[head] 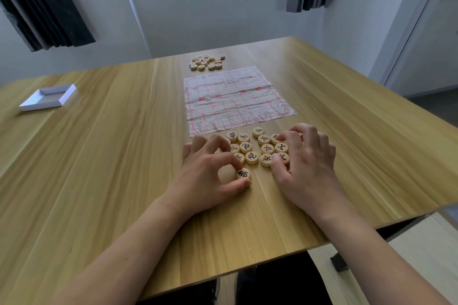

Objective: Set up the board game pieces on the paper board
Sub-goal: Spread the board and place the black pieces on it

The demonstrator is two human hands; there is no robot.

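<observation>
Spanning the view, the table [99, 156] carries the paper board [235, 99] at centre. At 12 o'clock a far cluster [207, 62] is seen; at 6 o'clock, black-marked pieces [247, 147]. A single piece [243, 174] is pinched in the left hand [205, 173] grip. The right hand [307, 163] is spread narrowly over pieces, holding nothing visibly.

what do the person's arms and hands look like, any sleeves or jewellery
Both forearms are bare up to the frame edge, with no sleeves in view. The left hand and right hand show no gloves, rings, watch or bracelet. Fingernails look short and unpainted.
</observation>
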